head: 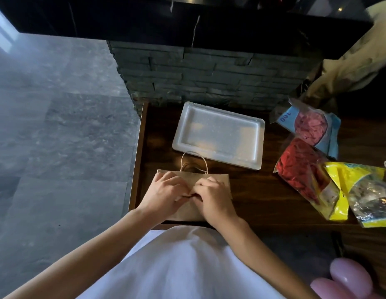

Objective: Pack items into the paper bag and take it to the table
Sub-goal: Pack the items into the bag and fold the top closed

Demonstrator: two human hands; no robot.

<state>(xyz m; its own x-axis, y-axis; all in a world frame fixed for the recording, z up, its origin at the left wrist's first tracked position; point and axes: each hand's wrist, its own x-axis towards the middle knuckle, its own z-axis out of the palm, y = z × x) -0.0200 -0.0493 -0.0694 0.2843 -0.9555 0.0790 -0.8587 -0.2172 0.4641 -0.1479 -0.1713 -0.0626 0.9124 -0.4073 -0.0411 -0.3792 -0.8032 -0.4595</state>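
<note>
A brown paper bag (218, 180) lies flat on the dark wooden counter (263, 197) near its front edge, its twine handle (194, 160) pointing away from me. My left hand (164, 193) and my right hand (213, 197) both rest on the bag, fingertips pinching the paper where they meet at its middle. A white foam tray (218, 134) sits just behind the bag. To the right lie packets of balloons: a blue one with pink balloons (312, 126), a red one (300, 171) and a yellow one (369, 190).
A dark stone-clad wall (209, 74) rises behind the counter under a black ledge. Grey tiled floor (58, 126) spreads to the left. A beige cloth (349, 67) hangs at the upper right. Pink inflated balloons (349, 281) show at the lower right corner.
</note>
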